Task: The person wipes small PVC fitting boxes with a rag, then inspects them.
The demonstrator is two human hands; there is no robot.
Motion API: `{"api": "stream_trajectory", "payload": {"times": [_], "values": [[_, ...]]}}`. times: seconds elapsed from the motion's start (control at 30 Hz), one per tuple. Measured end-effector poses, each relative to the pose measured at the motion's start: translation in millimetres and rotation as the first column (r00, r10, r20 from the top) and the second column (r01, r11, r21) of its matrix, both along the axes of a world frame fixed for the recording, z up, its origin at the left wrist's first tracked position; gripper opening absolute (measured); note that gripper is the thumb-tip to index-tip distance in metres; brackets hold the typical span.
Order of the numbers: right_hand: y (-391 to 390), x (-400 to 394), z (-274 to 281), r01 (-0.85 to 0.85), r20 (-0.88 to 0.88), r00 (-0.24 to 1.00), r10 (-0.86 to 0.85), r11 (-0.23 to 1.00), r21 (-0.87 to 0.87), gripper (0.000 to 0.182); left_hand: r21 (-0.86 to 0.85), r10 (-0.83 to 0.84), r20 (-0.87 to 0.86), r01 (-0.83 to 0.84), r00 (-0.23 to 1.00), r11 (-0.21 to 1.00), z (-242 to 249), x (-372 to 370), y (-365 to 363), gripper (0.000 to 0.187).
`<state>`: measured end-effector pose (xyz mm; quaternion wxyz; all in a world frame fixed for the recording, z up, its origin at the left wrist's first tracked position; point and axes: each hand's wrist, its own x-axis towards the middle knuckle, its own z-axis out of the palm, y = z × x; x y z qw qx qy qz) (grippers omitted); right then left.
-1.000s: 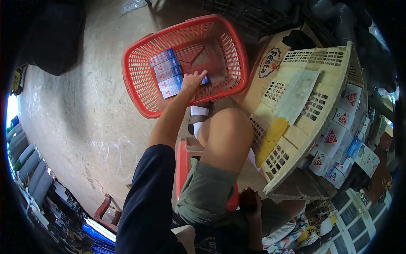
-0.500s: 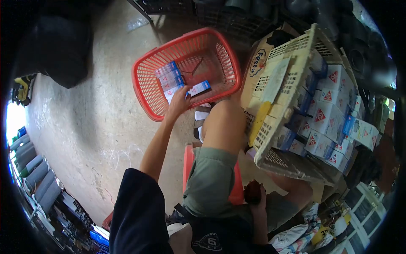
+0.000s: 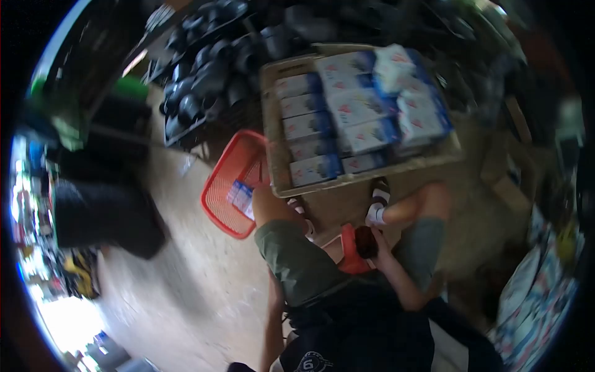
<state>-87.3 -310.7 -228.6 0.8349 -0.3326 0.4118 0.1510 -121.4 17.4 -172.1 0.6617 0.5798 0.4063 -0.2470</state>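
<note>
My right hand is closed around a dark reddish-brown, rounded object, held over a red plastic stool between my legs. Blur hides what kind of thing it is. Of my left arm only the forearm shows beside my thigh; the hand itself is hidden behind the leg. Past my left knee lies a red plastic basket with several small white-and-blue boxes in it. In front of my knees, a cream crate is filled with rows of white-and-blue boxes.
Dark grey pipe fittings are heaped in crates at the back left. A large black bag-like shape is on the floor to the left. A cardboard box and a patterned cloth or sack lie at the right.
My left hand has left the small boxes in the red basket and drawn back beside my thigh, out of sight. The view has swung right toward the crate. My right hand still holds the dark object.
</note>
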Motion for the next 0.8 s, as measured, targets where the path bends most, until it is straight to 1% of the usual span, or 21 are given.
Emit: {"api": "stream_trajectory", "payload": {"times": [0.1, 0.13, 0.17, 0.23, 0.27, 0.3, 0.37, 0.4, 0.43, 0.5, 0.53, 0.57, 0.63, 0.73, 0.8], "values": [[0.1, -1.3, -10.3, 0.049, 0.064, 0.996, -0.054, 0.996, 0.074, 0.044, 0.207, -0.142, 0.080, 0.123, 0.987, 0.970, -2.1, 8.3, 0.1, 0.071], [-2.1, -1.8, -18.9, 0.055, 0.080, 0.995, -0.060, 0.996, 0.067, 0.044, 0.272, -0.183, 0.108, 0.148, 0.977, 0.951, 6.7, 17.9, -9.4, 0.069], [-1.9, -2.1, -26.6, 0.059, 0.094, 0.993, -0.064, 0.996, 0.062, 0.044, 0.292, -0.250, 0.217, 0.181, 0.944, 0.939, 19.6, 24.5, -16.7, 0.067], [1.6, 3.3, -27.8, 0.069, 0.103, 0.992, -0.072, 0.997, 0.038, 0.043, 0.336, -0.371, 0.420, 0.238, 0.828, 0.911, 88.7, 48.5, -52.9, 0.064], [1.3, 6.1, -15.6, 0.069, 0.091, 0.993, -0.071, 0.997, 0.016, 0.043, 0.319, -0.364, 0.528, 0.218, 0.767, 0.922, 116.1, 57.4, -70.2, 0.057], [-0.7, 7.0, -8.7, 0.062, 0.076, 0.995, -0.061, 0.998, -0.009, 0.042, 0.334, -0.382, 0.606, 0.213, 0.697, 0.918, 139.3, 67.7, -85.7, 0.054], [1.2, 10.2, -21.6, 0.116, 0.068, 0.991, -0.116, 0.993, 0.009, 0.042, 0.355, -0.397, 0.739, 0.185, 0.544, 0.916, 173.4, 90.9, -114.9, 0.047], [7.2, 12.2, -32.4, 0.132, 0.062, 0.989, -0.133, 0.991, 0.022, 0.042, 0.476, -0.513, 0.740, 0.201, 0.436, 0.857, 183.3, 109.7, -124.4, 0.042], [12.4, 14.9, -47.2, 0.119, 0.056, 0.992, -0.117, 0.992, -0.031, 0.043, 0.588, -0.618, 0.717, 0.194, 0.322, 0.785, 193.1, 133.1, -133.7, 0.038], [21.5, 18.5, -75.9, 0.078, 0.044, 0.996, -0.073, 0.987, -0.138, 0.044, 0.802, -0.837, 0.473, 0.260, 0.273, 0.538, 203.8, 190.4, -159.1, 0.034], [25.3, 17.9, -79.5, 0.123, 0.111, 0.988, -0.111, 0.987, -0.100, 0.045, 0.864, -0.909, 0.368, 0.290, 0.196, 0.412, 195.9, 221.3, -167.3, 0.037], [24.8, 17.2, -70.6, 0.096, 0.100, 0.991, -0.088, 0.992, -0.079, 0.046, 0.908, -0.960, 0.256, 0.312, 0.115, 0.280, 177.3, 253.9, -170.6, 0.041], [15.6, 18.2, -40.3, 0.049, 0.081, 0.996, -0.046, 0.998, -0.044, 0.046, 0.780, -0.953, 0.301, 0.570, 0.022, 0.259, 122.4, 318.2, -164.6, 0.048], [17.5, 20.4, -57.0, 0.117, 0.159, 0.982, -0.098, 0.986, -0.118, 0.046, 0.843, -0.978, 0.024, 0.531, -0.206, -0.091, 77.9, 363.7, -159.2, 0.058], [13.2, 22.7, -52.3, 0.133, 0.112, 0.987, -0.118, 0.982, -0.137, 0.045, 0.727, -0.966, -0.085, 0.648, -0.246, -0.228, 62.6, 370.7, -164.6, 0.065]]}}
